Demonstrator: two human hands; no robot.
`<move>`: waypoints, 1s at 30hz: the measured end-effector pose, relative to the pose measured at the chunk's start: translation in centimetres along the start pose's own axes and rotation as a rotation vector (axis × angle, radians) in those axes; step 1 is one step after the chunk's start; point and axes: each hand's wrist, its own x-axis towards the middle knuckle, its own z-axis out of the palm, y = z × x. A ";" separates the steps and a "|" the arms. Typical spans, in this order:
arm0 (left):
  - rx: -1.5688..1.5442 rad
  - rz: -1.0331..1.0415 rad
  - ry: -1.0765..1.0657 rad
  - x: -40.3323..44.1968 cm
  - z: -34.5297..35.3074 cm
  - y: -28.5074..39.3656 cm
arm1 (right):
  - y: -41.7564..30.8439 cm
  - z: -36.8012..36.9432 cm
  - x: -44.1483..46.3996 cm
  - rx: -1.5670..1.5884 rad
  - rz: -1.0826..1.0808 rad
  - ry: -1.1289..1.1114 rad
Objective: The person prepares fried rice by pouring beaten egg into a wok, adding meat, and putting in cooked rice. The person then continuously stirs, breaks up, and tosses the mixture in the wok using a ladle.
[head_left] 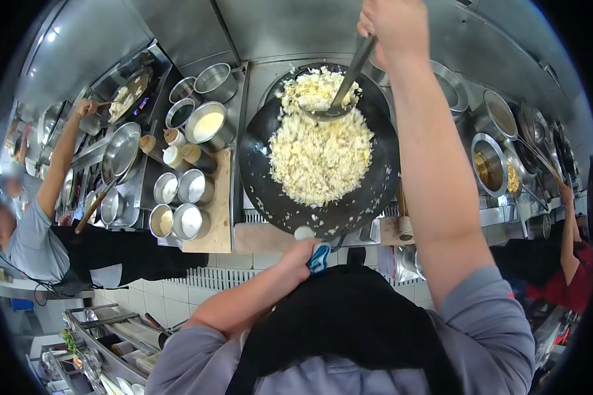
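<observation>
A large black wok (257, 197) holds a heap of fried rice (319, 158) with yellow egg bits in it; loose grains cling to its sides. My right hand (395, 26) is wrapped round the upper handle of a ladle (352, 76), held at the far side of the wok. The ladle's bowl is in the rice, with a mound of rice in and over it. At the wok's near rim, my left hand (296, 258) is closed on a blue-patterned cloth (319, 258). Whether it also grips a wok handle is hidden.
Left of the wok stand a pot of pale yellow liquid (208, 125), squeeze bottles (173, 157) and seasoning tins (191, 220) by a wooden board (223, 197). A co-worker (29, 243) handles a pan (130, 95) at left. Strainers and bowls (487, 164) lie right, near another person (566, 270).
</observation>
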 end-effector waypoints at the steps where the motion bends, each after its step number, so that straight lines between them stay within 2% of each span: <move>1: -0.025 -0.012 -0.021 -1.9 0.9 0.8 | -0.2 -0.4 -1.3 -0.003 0.003 0.000; 2: -0.132 0.119 -0.077 -3.0 3.1 2.8 | 0.1 -1.0 -2.8 -0.029 -0.041 -0.068; 3: -0.220 0.125 -0.025 -3.9 5.2 5.3 | 1.0 -1.5 -4.0 -0.050 -0.089 -0.135; 4: -0.237 0.180 -0.065 -1.2 5.6 7.3 | 3.6 -2.2 -5.0 -0.149 0.082 -0.142; 5: -0.200 0.240 -0.132 1.0 5.5 8.1 | 7.4 -3.5 -5.0 -0.209 0.094 -0.156; 6: -0.170 0.270 -0.173 3.0 4.7 7.2 | 9.9 -4.5 -4.5 -0.270 0.106 -0.167; 8: -0.134 0.216 -0.019 2.6 2.6 3.2 | 8.1 -4.5 -3.6 -0.251 0.116 -0.160; 10: -0.073 0.095 -0.023 4.5 -2.2 -1.6 | 3.9 -3.4 -2.8 -0.105 -0.095 -0.331; 11: -0.063 0.106 -0.033 2.5 -0.8 0.2 | 1.1 -2.5 -3.6 -0.062 -0.068 -0.324; 12: -0.113 0.113 -0.014 0.3 0.5 1.1 | 1.4 -3.3 -2.9 -0.067 -0.073 -0.325; 14: -0.181 0.138 0.086 -5.4 4.8 5.3 | 3.3 -5.6 -2.9 0.263 -0.051 -0.632; 15: -0.193 0.240 -0.095 -2.8 4.9 7.8 | -0.1 -3.8 -6.4 -0.033 -0.114 -0.445; 16: -0.232 0.294 -0.283 1.8 4.8 9.0 | 1.8 -3.0 -7.4 -0.205 0.047 -0.326; 18: -0.145 0.267 -0.154 3.3 4.5 7.7 | 8.6 -5.2 -5.9 -0.348 0.109 -0.203; 20: -0.093 0.251 -0.084 4.7 1.4 3.2 | 7.9 -5.5 -3.7 -0.320 0.047 -0.266; 22: -0.079 0.083 -0.007 2.8 -0.2 0.2 | 3.6 -3.6 -3.1 -0.202 -0.082 -0.349; 25: -0.029 0.078 0.087 -2.1 2.0 1.8 | -3.7 -0.9 -5.6 -0.035 0.024 -0.195; 26: -0.139 0.147 -0.009 -3.9 3.7 4.1 | -2.9 -1.3 -5.9 -0.035 0.038 -0.192; 28: -0.225 0.259 -0.080 -2.3 5.8 8.5 | 0.8 -3.0 -6.7 -0.175 -0.024 -0.312; 29: -0.192 0.270 -0.096 0.1 5.5 9.0 | 5.2 -4.3 -6.3 -0.039 0.165 -0.360; 30: -0.161 0.282 -0.116 2.9 4.8 8.5 | 8.0 -5.2 -5.8 -0.137 0.175 -0.238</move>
